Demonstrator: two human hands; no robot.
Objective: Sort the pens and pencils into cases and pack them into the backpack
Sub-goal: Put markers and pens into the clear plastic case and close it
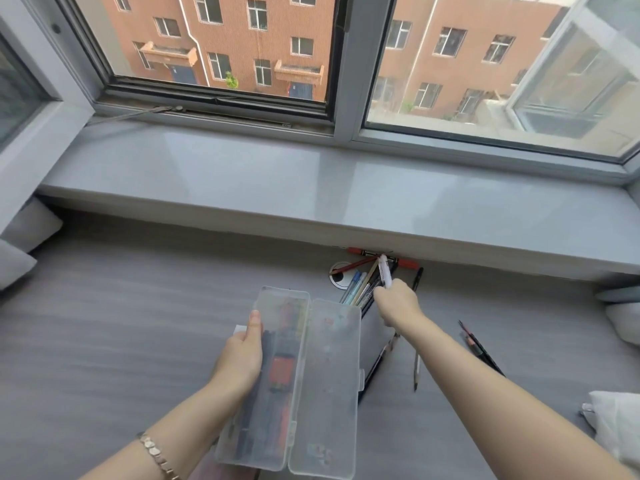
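Head view, frame centre: left hand (242, 355) steadies the open case (325, 368), right hand (398, 303) fingers clamped on a white pen (385, 271); sorting underway, casing it likely next.

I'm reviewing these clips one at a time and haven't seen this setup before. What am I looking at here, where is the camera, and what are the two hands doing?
There is no machine here: a person works with bare hands, and the single picture comes from a wide-angle camera worn on the head, looking forward and down. That is why the window and sill appear bent.

The left hand holds an open clear plastic case; its left half already has pens or pencils in it, dark and red ones. The right hand reaches forward with its grip closed on a white pen, above a loose pile of pens and pencils on the grey surface. More pencils lie to the right. No backpack is in view.
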